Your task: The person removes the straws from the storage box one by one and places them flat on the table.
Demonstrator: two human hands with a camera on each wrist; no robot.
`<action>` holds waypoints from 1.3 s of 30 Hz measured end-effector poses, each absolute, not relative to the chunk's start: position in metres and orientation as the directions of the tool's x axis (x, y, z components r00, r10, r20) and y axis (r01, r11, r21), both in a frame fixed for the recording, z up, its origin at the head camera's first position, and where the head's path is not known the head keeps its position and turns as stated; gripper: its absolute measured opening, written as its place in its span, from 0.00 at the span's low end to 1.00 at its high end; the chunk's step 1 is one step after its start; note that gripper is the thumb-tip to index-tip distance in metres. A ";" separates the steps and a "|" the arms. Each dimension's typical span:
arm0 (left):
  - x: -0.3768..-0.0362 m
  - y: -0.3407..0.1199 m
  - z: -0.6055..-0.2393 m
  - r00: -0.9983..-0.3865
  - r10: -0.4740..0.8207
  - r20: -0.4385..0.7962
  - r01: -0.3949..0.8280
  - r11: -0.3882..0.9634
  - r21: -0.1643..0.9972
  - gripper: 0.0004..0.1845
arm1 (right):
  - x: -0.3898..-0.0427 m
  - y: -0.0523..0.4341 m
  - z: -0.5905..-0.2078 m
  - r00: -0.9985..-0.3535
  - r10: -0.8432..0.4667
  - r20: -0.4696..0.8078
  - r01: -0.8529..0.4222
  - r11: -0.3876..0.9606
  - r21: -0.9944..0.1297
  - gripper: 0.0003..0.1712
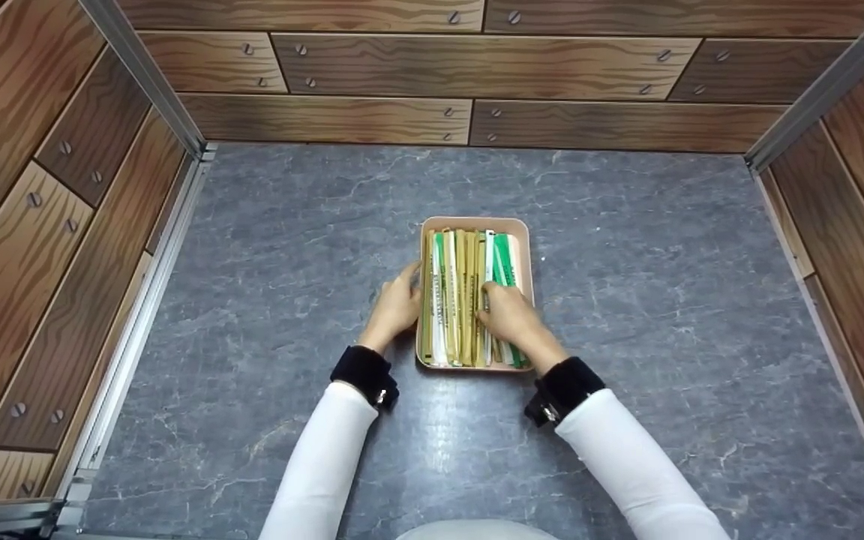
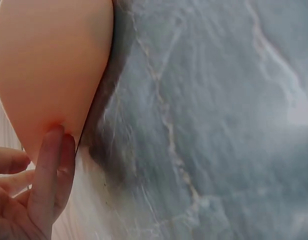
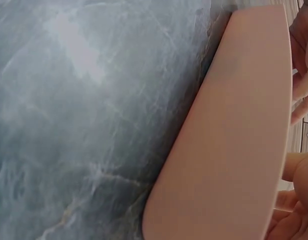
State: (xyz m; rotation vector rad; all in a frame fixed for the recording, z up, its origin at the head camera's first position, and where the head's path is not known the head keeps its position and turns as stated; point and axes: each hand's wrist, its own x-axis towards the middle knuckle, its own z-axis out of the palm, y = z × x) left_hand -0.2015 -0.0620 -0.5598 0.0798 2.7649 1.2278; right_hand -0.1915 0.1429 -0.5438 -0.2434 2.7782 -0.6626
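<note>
Head, tray [image 1: 475, 223] mid-tabletop [image 1: 649, 247], left hand [image 1: 394, 304] at edge

A smooth, matt, plastic-looking finish is seen on the mid-frame tray [image 1: 475, 222], glossy marbling on the tabletop [image 1: 443, 442], wood grain on upper-frame panels [image 1: 484, 66].

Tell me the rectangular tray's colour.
Pale peach-pink: the rectangular, round-cornered tray shows best in the right wrist view.

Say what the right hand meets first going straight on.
Probably the gold packets in the tray: the right hand's fingers point up and left across them in the head view. Depth is unclear; it may already touch some.
</note>
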 end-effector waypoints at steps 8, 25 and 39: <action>-0.202 -0.063 -0.562 -0.994 0.084 -0.069 0.006 0.681 0.732 0.26 | -0.193 0.139 -0.546 -0.952 -0.149 -0.268 0.002 0.871 -0.491 0.31; -0.203 -0.065 -0.567 -0.995 0.082 -0.053 0.008 0.604 0.797 0.26 | -0.193 0.152 -0.539 -0.959 -0.116 -0.257 0.051 0.824 -0.565 0.28; -0.202 -0.066 -0.567 -0.997 0.071 -0.041 0.010 0.606 0.796 0.25 | -0.183 0.225 -0.509 -0.998 0.058 0.028 0.028 0.780 -0.626 0.25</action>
